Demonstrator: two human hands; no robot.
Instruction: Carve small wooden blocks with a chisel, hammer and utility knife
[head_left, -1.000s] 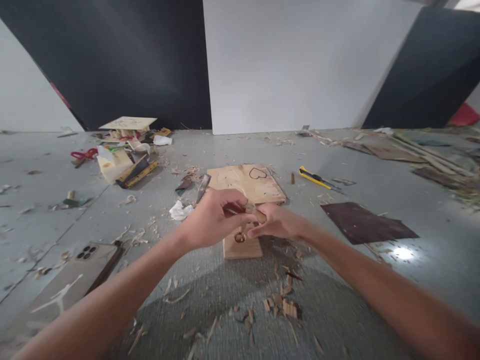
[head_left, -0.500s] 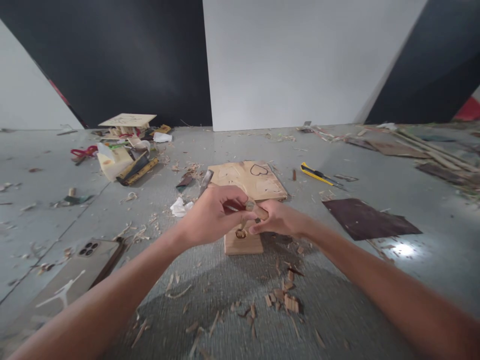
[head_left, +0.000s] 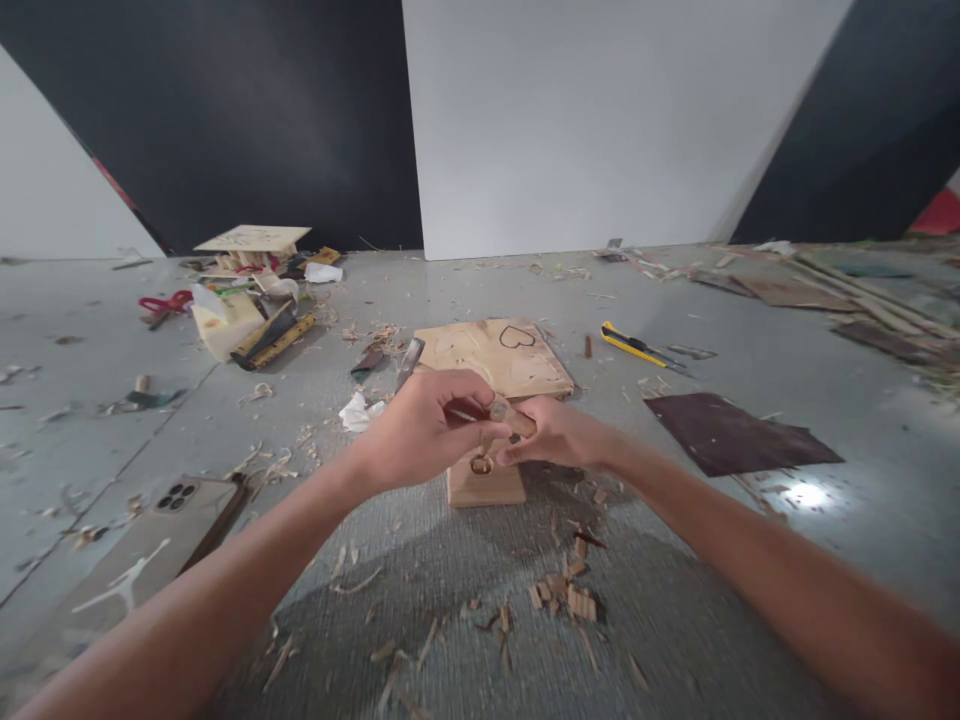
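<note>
A small round wooden piece [head_left: 523, 424] is between my two hands at the centre. My right hand [head_left: 559, 432] is closed around its right part. The fingers and thumb of my left hand [head_left: 431, 425] pinch at its near end. Below them a pale wooden block [head_left: 486, 490] rests on the floor, with a ring-like hole or knot [head_left: 481, 464] in its top. The far part of the block is hidden by my hands. Behind lies a flat wooden board [head_left: 487, 355] with a heart drawn on it. A grey metal tool head [head_left: 409, 362] shows just beyond my left hand.
A yellow utility knife [head_left: 634, 345] and a dark brown sheet [head_left: 739, 435] lie to the right. On the left are a phone [head_left: 157, 530], crumpled white paper [head_left: 360, 412] and a pile with red-handled scissors [head_left: 165, 302]. Wood chips [head_left: 566, 595] litter the floor.
Hardly anything differs. Both hands keep their hold on the wooden piece, and the whole view has shifted very slightly.
</note>
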